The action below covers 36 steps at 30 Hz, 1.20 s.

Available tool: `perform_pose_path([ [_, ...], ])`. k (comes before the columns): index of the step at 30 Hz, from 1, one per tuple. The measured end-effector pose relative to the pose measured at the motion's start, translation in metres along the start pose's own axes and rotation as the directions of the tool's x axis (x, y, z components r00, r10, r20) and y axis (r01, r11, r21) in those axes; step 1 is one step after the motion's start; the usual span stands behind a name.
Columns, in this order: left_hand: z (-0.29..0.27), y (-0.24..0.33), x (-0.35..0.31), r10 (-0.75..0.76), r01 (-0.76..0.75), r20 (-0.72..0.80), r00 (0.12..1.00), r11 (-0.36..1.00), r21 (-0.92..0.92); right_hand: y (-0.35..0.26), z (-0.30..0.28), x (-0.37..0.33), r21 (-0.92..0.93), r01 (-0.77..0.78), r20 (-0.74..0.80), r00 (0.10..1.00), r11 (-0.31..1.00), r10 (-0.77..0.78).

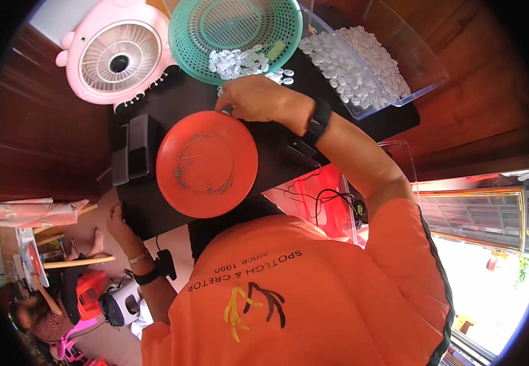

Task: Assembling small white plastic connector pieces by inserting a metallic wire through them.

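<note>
A round red plate [240, 158] lies on the dark table before me, with several thin grey metal pieces [182, 174] scattered along its inner ring. My right hand [255, 99] is at the plate's far rim, its fingers closed in a pinch around a small dark thing too hidden to name. Just beyond it stands a green mesh basket [185, 46] with small clear-white oval pieces [237, 63] in its near side; a few more lie beside it. At the table's left edge, my left hand [117, 224] has its partly visible fingers extended, holding nothing I can see.
A pink animal-shaped fan [72, 70] stands at the far left. Two dark phone-like devices [137, 146] lie left of the plate. A clear plastic bin [432, 82] of white oval pieces is at the far right. Another person [54, 323] sits at lower left.
</note>
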State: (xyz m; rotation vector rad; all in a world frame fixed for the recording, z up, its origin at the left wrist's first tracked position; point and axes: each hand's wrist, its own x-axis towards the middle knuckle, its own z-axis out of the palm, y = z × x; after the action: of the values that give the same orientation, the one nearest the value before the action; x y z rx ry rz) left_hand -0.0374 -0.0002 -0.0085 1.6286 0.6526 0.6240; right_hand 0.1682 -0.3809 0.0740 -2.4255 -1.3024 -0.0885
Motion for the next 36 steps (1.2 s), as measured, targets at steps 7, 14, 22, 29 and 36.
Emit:
perform_pose_path([
  [7,-0.002,0.001,-0.004,0.087,-0.091,0.063,0.994,0.994,0.067,0.0,-0.002,0.019,0.138,-0.142,0.242,0.965,0.98,0.105],
  [14,-0.001,0.004,-0.007,0.064,-0.07,0.071,0.995,0.994,0.088,0.004,0.0,0.012,-0.017,-0.168,0.245,0.955,0.986,0.167],
  [22,0.004,0.024,-0.022,0.232,-0.243,-0.184,0.955,0.969,-0.04,0.001,-0.011,-0.025,0.409,-0.317,-0.01,0.936,0.856,0.351],
  [29,0.031,0.117,-0.072,0.427,-0.365,0.38,0.821,0.903,-0.227,-0.079,-0.025,-0.038,0.951,-0.219,0.079,0.853,0.217,0.516],
  [36,0.101,0.137,-0.096,0.32,-0.167,0.793,0.518,0.947,-0.273,-0.146,-0.008,-0.027,0.997,-0.047,0.018,0.898,0.056,0.44],
])
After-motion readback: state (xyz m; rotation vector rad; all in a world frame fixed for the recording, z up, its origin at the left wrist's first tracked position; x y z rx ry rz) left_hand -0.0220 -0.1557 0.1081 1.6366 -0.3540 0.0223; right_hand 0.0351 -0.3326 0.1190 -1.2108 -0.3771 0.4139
